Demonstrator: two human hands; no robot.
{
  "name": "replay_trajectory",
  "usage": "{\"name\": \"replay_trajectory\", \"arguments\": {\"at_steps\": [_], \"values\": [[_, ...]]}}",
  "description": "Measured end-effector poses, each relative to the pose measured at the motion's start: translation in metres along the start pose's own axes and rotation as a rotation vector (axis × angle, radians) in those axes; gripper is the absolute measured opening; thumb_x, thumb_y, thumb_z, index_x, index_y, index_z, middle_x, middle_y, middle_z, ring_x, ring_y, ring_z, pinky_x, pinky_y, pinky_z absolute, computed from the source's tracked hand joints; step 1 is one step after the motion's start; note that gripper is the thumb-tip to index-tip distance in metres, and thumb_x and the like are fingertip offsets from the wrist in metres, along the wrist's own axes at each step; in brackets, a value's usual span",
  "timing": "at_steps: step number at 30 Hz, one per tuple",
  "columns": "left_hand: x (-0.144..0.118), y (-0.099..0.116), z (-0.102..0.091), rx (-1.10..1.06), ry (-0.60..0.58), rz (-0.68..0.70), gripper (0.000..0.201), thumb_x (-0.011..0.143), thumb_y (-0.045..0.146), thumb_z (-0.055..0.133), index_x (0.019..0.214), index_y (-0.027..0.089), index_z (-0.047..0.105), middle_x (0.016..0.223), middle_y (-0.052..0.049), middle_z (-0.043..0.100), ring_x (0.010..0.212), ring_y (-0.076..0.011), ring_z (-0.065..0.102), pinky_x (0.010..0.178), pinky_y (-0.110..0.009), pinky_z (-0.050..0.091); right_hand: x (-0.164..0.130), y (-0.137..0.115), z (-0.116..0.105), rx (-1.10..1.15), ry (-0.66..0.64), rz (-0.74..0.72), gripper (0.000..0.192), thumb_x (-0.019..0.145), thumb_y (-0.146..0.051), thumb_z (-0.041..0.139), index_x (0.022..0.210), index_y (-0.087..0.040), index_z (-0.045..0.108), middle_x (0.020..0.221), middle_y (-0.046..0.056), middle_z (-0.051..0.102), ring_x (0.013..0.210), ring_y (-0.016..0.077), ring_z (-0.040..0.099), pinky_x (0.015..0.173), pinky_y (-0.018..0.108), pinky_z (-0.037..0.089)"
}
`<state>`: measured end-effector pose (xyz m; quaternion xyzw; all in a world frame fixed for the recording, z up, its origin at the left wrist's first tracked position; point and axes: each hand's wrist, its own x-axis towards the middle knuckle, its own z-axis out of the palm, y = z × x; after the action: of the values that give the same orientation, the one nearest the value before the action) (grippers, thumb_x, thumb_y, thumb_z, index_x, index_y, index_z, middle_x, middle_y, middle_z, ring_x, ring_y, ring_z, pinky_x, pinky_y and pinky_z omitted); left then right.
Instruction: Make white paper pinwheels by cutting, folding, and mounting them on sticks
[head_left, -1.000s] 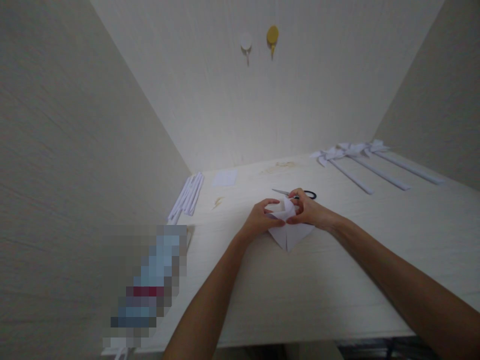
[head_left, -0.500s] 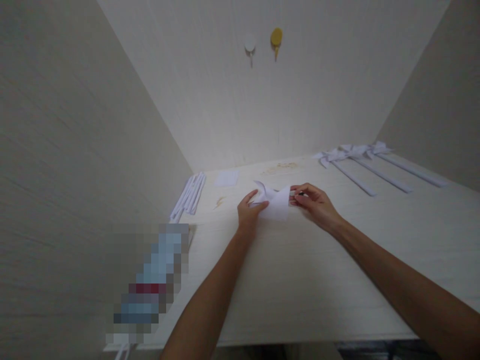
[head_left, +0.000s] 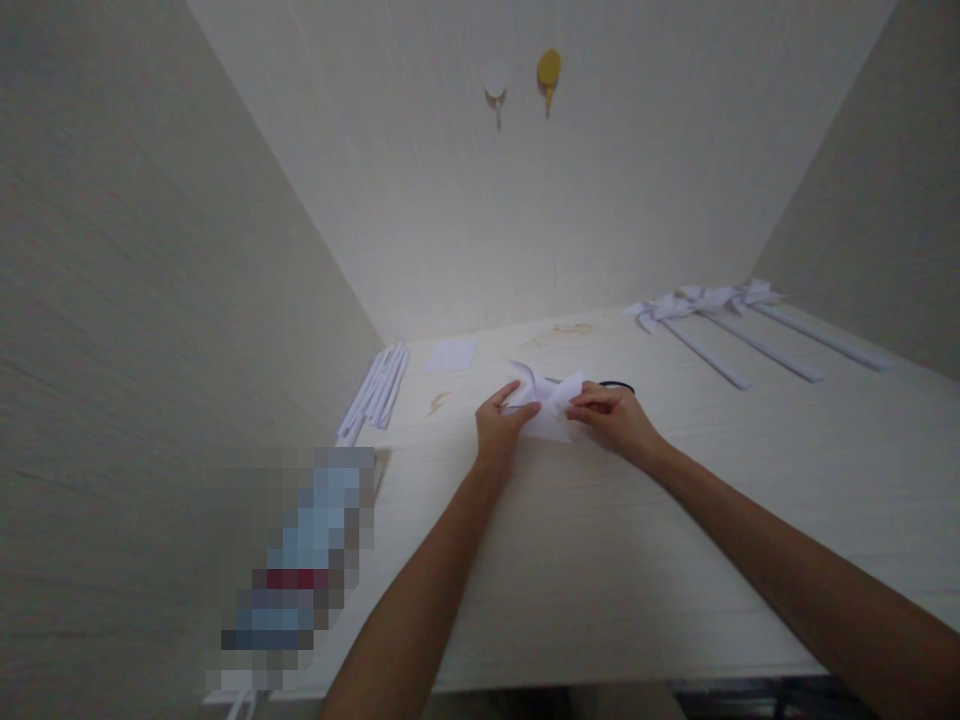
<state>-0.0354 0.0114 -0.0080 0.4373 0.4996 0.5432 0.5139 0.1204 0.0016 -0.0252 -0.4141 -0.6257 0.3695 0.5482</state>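
My left hand (head_left: 501,425) is closed around the left side of a white paper pinwheel (head_left: 544,418), its thumb across the front and its fingers behind. Some of the paper's corners curl in toward the middle. At the right edge of the paper, my right hand (head_left: 611,415) pinches a corner between thumb and fingers. Just past the right knuckles shows a black loop (head_left: 618,385), like a scissor handle; the rest of it is hidden behind the hand and paper.
Several rolled white paper sticks (head_left: 375,392) lie at the left, with a flat white sheet (head_left: 450,354) beside them. Finished pinwheels on sticks (head_left: 709,352) rest at the right. A pixelated object (head_left: 307,550) is front left. White (head_left: 495,80) and yellow hooks (head_left: 549,68) hang on the wall.
My right hand has come in left onto the paper's corner and let go of the dark object, whose black loop now shows behind it. The left hand keeps its hold.
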Motion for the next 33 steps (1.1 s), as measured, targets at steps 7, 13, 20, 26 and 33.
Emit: {"name": "replay_trajectory", "arguments": {"at_steps": [7, 13, 20, 26, 33], "values": [[-0.005, 0.001, 0.004, 0.077, -0.009, 0.05, 0.056, 0.048, 0.015, 0.069, 0.102, 0.01, 0.056, 0.077, -0.006, 0.065, 0.066, -0.014, 0.057, 0.063, -0.026, 0.046, 0.001, 0.0, 0.005, -0.063, 0.007, 0.049, 0.012, 0.065, -0.03, 0.058, 0.062, -0.019, 0.064, 0.074, 0.003, 0.052, 0.074, 0.0157, 0.052, 0.062, 0.028, 0.044], [-0.007, 0.002, 0.005, 0.095, -0.019, 0.071, 0.056, 0.048, 0.013, 0.069, 0.102, 0.009, 0.056, 0.079, -0.007, 0.065, 0.068, -0.0143, 0.058, 0.065, -0.026, 0.046, 0.0, 0.001, 0.009, -0.086, 0.022, 0.041, 0.013, 0.064, -0.031, 0.058, 0.058, -0.02, 0.062, 0.087, 0.005, 0.053, 0.083, 0.0177, 0.051, 0.059, 0.028, 0.046], [-0.009, 0.002, 0.007, 0.103, -0.052, 0.083, 0.056, 0.049, 0.013, 0.069, 0.103, 0.009, 0.056, 0.074, -0.006, 0.065, 0.068, -0.0157, 0.058, 0.064, -0.027, 0.046, 0.001, 0.0, 0.01, -0.14, 0.056, 0.036, 0.012, 0.064, -0.029, 0.059, 0.058, -0.019, 0.062, 0.086, 0.006, 0.055, 0.082, 0.0185, 0.052, 0.061, 0.029, 0.046], [-0.008, 0.002, 0.007, 0.158, -0.07, 0.115, 0.054, 0.05, 0.014, 0.068, 0.103, 0.008, 0.056, 0.07, -0.005, 0.065, 0.065, -0.015, 0.058, 0.06, -0.025, 0.046, 0.001, 0.002, 0.011, -0.156, 0.083, 0.038, 0.014, 0.063, -0.031, 0.059, 0.057, -0.018, 0.062, 0.082, 0.006, 0.054, 0.081, 0.0188, 0.051, 0.059, 0.029, 0.046], [-0.01, 0.001, 0.008, 0.224, -0.078, 0.159, 0.052, 0.052, 0.013, 0.066, 0.102, 0.01, 0.056, 0.067, -0.004, 0.065, 0.057, -0.0123, 0.056, 0.054, -0.023, 0.046, 0.001, 0.003, 0.01, -0.21, 0.08, 0.017, 0.016, 0.064, -0.031, 0.058, 0.057, -0.018, 0.062, 0.078, 0.005, 0.058, 0.077, 0.0186, 0.053, 0.062, 0.03, 0.046]]}}
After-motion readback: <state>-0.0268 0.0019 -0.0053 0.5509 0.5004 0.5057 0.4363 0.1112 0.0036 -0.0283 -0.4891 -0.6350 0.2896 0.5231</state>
